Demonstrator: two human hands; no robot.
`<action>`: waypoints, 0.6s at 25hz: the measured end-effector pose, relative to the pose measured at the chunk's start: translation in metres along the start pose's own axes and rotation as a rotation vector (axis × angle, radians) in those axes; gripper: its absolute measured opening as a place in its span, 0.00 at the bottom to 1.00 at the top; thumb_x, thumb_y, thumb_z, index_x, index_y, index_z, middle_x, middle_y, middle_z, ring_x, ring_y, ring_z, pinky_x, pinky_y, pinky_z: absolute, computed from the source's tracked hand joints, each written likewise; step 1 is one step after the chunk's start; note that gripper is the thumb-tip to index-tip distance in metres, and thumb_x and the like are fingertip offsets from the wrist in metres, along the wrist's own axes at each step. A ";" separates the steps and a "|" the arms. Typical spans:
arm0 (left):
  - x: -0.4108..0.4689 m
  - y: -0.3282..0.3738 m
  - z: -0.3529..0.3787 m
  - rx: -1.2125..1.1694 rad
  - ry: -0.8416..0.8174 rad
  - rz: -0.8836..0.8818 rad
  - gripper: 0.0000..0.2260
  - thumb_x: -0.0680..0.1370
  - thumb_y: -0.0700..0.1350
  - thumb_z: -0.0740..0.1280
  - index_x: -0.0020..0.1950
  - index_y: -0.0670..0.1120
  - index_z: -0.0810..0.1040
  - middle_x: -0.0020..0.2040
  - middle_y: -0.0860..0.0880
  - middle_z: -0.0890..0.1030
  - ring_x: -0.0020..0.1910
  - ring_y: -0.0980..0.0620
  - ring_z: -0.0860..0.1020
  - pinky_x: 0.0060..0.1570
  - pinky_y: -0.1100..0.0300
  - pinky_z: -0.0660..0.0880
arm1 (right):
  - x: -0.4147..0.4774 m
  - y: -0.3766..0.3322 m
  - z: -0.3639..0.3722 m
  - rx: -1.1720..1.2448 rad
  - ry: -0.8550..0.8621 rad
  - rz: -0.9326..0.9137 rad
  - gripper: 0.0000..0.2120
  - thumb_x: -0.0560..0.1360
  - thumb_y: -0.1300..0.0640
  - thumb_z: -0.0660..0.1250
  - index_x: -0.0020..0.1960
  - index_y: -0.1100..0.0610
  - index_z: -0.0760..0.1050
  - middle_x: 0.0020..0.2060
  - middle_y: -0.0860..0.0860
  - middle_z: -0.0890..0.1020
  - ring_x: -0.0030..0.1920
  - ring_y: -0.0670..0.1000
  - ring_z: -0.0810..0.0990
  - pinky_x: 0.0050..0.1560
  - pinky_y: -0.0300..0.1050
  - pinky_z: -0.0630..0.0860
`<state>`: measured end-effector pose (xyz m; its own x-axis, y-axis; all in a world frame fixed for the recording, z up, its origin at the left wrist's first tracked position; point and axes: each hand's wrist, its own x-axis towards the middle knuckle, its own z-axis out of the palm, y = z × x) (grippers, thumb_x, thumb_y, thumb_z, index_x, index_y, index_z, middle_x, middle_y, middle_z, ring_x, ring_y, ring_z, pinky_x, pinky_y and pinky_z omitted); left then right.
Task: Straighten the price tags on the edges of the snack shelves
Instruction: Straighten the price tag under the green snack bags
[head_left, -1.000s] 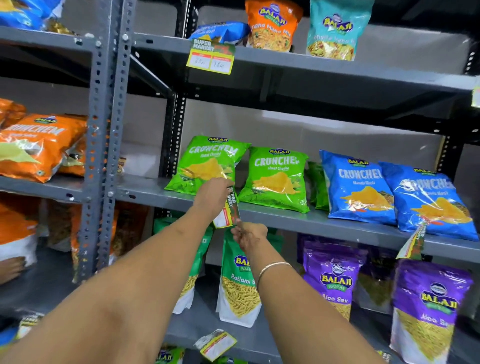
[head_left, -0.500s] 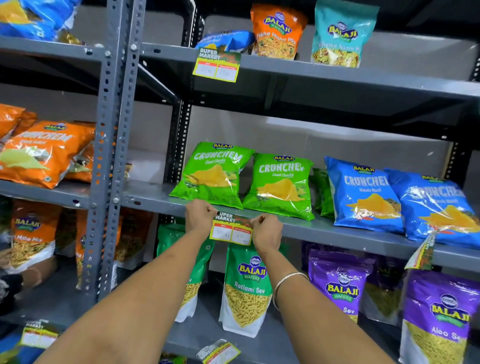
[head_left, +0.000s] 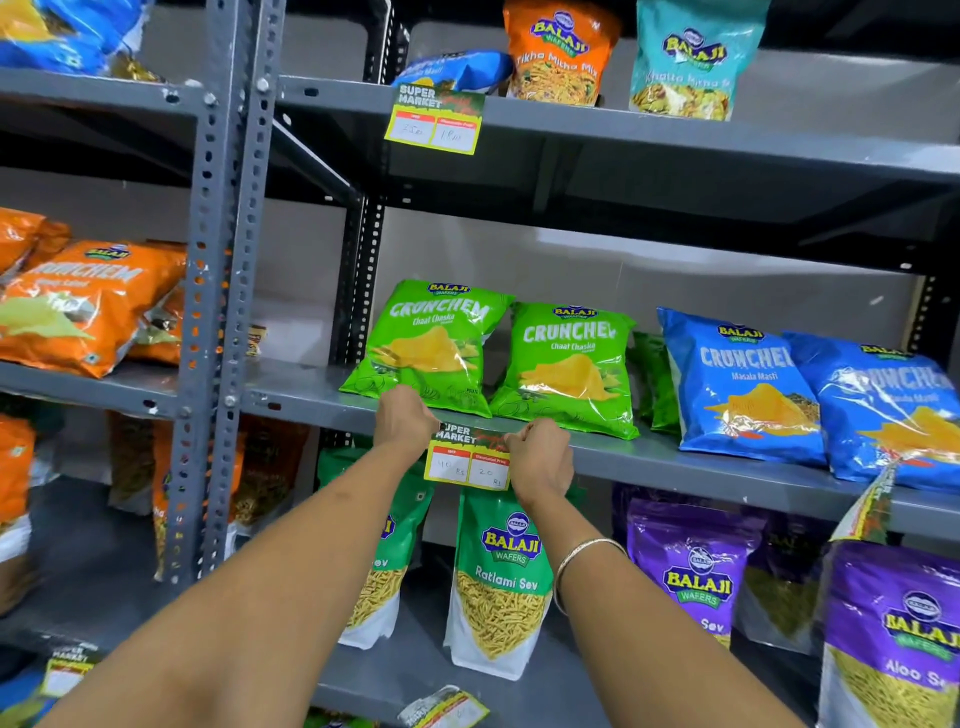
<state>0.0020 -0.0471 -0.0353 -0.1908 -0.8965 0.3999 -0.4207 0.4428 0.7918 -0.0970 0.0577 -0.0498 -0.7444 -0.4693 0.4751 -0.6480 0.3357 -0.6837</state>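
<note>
1. Two bare forearms reach up from the bottom edge toward grey metal shelving; a thin bangle (head_left: 582, 564) circles the right wrist.
2. The left hand (head_left: 404, 420) is closed, pinching the upper left corner of a price tag (head_left: 469, 457); the right hand (head_left: 537, 457) is closed on the tag's right edge.
3. The price tag sits on the front edge of the middle shelf (head_left: 675, 465), just below a green chip bag (head_left: 434, 345). It has a dark "SUPER MARKET" header, a yellow border and two white handwritten price boxes, and it lies nearly level along the edge.
4. Farther right on the same edge, another tag (head_left: 870, 506) hangs tilted, almost edge-on.
5. Under the middle shelf stand green sev pouches (head_left: 504, 577) and purple pouches (head_left: 693, 566); a loose tag (head_left: 444, 709) lies crooked at the lowest shelf.
6. Above, blue chip bags (head_left: 737, 384) lie right of the green ones, orange bags (head_left: 88, 306) fill the left bay, and a top tag (head_left: 435, 122) hangs flat on the upper shelf edge.
7. Compared with half a second ago, the tag looks a little more level and both hands have kept their grip; a second ago it was turned vertical.
</note>
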 end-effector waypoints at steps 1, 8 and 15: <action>0.001 0.003 -0.001 0.052 -0.023 0.029 0.15 0.72 0.33 0.70 0.28 0.42 0.70 0.32 0.43 0.76 0.38 0.44 0.79 0.46 0.50 0.81 | 0.002 -0.001 -0.003 -0.095 -0.026 -0.049 0.08 0.76 0.58 0.66 0.43 0.63 0.77 0.47 0.60 0.83 0.46 0.60 0.81 0.39 0.46 0.71; -0.014 -0.005 -0.008 0.156 -0.098 0.004 0.20 0.71 0.50 0.72 0.29 0.41 0.68 0.38 0.39 0.78 0.43 0.41 0.81 0.47 0.49 0.80 | -0.005 0.016 -0.022 -0.399 -0.048 -0.210 0.24 0.76 0.40 0.59 0.51 0.62 0.76 0.50 0.58 0.83 0.51 0.60 0.81 0.46 0.50 0.76; -0.080 -0.159 0.062 0.047 -0.087 -0.395 0.22 0.78 0.53 0.61 0.51 0.33 0.79 0.54 0.33 0.81 0.54 0.35 0.79 0.53 0.48 0.77 | -0.077 0.144 0.058 -0.366 -0.422 0.022 0.10 0.78 0.58 0.60 0.49 0.62 0.77 0.51 0.63 0.81 0.53 0.63 0.79 0.52 0.51 0.77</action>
<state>0.0295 -0.0469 -0.2219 -0.0800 -0.9964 0.0271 -0.5163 0.0646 0.8539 -0.1231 0.0952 -0.2167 -0.6781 -0.7198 0.1486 -0.7026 0.5756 -0.4183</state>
